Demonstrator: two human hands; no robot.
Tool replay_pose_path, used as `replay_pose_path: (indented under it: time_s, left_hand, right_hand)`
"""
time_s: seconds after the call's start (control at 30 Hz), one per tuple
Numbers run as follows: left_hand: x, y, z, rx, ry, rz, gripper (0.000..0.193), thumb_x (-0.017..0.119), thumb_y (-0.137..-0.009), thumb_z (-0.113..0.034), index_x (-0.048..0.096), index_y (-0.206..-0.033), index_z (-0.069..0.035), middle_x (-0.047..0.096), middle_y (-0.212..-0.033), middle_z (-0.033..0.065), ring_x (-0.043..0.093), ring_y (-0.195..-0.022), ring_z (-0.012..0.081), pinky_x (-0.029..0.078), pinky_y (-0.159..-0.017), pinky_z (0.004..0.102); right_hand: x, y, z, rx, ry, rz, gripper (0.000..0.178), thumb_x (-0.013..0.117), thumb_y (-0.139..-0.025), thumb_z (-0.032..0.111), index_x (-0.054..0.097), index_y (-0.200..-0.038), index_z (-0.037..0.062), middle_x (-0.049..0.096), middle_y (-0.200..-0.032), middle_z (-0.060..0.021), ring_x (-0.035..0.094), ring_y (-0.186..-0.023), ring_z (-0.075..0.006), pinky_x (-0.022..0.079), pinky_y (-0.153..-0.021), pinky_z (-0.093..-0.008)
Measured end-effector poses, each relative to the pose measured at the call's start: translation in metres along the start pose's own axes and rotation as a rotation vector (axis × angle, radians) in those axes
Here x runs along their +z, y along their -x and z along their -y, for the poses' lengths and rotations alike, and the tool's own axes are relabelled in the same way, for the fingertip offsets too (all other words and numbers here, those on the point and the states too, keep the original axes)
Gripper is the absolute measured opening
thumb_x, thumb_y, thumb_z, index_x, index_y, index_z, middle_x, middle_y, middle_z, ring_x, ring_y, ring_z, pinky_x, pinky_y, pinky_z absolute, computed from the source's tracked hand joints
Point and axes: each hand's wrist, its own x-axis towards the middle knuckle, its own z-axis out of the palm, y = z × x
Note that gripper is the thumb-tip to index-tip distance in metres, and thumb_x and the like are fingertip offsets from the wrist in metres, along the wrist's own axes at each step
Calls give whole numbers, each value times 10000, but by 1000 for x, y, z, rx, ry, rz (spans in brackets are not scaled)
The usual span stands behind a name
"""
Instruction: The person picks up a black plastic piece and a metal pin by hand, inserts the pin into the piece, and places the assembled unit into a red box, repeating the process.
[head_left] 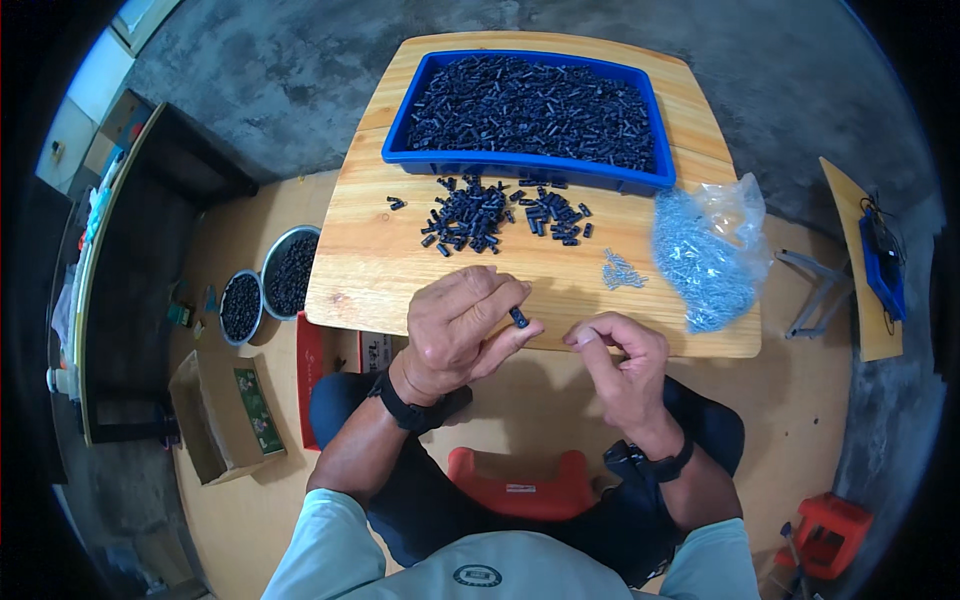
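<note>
Over the near edge of the wooden table (370, 290), my left hand (460, 325) pinches a small black cylindrical plastic part (518, 317) between thumb and fingers. To its right and apart from it, my right hand (628, 365) has thumb and forefinger pressed together; whatever is between them is too small to make out. Beyond my hands lie a larger pile of black parts (468, 215) and a smaller pile (555, 215). A little heap of thin silver metal pieces, like screws or pins (622, 271), lies ahead of my right hand.
A blue tray (530, 170) full of black parts stands at the table's far side. A clear plastic bag of silver pieces (705, 255) lies at right. Two metal bowls (262, 280), an open cardboard box (225, 420) and a red box (308, 380) are on the floor at left.
</note>
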Motion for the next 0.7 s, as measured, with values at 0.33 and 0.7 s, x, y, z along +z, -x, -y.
replay_pose_path:
  time_s: [0.33, 0.7]
  left_hand:
    - [-22, -6, 17, 60, -164, -115, 398, 847, -774, -305, 688, -1015, -31, 733, -949, 123, 719, -858, 294, 587, -842, 423]
    - [-25, -2, 16, 69, -199, -140, 370, 847, -777, -292, 699, -1002, -37, 737, -899, 101, 732, -845, 269, 588, -861, 434]
  right_hand:
    - [11, -1, 3, 41, -32, 46, 101, 638, -912, 28, 708, -859, -21, 742, -818, -97, 696, -729, -138, 543, -699, -271]
    - [26, -7, 9, 0, -16, 46, 102, 632, -913, 21, 709, -862, -23, 742, -821, -96, 705, -751, -143, 544, -710, -271]
